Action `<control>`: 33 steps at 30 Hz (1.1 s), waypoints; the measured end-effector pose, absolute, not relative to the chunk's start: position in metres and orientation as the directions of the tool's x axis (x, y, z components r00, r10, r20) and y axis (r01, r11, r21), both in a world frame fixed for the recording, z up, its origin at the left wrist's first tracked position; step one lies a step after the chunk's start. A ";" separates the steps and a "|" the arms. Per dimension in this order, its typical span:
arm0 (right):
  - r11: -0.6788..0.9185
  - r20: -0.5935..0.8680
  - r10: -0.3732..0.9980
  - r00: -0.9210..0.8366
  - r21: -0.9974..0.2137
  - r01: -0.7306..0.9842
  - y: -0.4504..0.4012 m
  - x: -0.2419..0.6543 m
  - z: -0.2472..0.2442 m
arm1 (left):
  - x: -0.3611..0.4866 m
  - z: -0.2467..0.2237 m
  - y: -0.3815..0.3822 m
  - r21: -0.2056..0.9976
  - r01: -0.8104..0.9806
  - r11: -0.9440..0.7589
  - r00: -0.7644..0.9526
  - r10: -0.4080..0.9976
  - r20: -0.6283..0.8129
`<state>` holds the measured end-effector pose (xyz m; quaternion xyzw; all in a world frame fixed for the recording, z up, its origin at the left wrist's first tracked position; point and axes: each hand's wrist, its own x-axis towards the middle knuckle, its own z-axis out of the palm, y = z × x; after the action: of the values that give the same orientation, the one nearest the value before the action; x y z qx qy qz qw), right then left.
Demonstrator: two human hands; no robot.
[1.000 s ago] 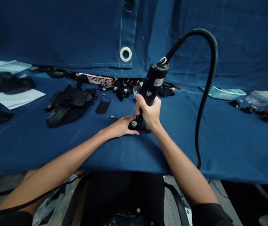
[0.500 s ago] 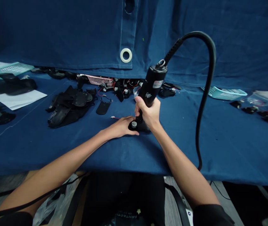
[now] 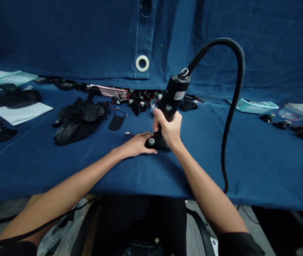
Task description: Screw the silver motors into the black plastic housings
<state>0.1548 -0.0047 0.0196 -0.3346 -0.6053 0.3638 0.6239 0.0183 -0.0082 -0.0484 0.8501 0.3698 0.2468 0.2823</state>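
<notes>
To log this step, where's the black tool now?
In the head view, the black tool is right of centre, in the right hand, its lower end over the black part the left hand holds.

blue curtain point(image 3: 74, 35) behind | blue-covered table point(image 3: 207, 163) | grey wood-grain floor point(image 3: 2, 208)
</notes>
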 end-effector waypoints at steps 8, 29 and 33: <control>0.509 0.510 0.860 -0.004 -0.859 -0.053 -0.005 0.155 0.019 | 0.018 -0.049 -0.009 0.670 0.477 -0.569 0.603 0.766 0.222; 0.498 0.499 0.867 -0.009 -0.866 -0.046 -0.009 0.154 0.023 | 0.019 -0.053 -0.007 0.658 0.488 -0.574 0.605 0.766 0.219; 0.495 0.496 0.868 -0.013 -0.868 -0.040 -0.010 0.154 0.024 | 0.018 -0.055 -0.007 0.655 0.490 -0.575 0.604 0.766 0.221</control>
<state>0.1545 -0.0096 0.0235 -0.3403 -0.6083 0.3695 0.6145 0.0183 -0.0071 -0.0545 0.8518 0.3684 0.2493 0.2768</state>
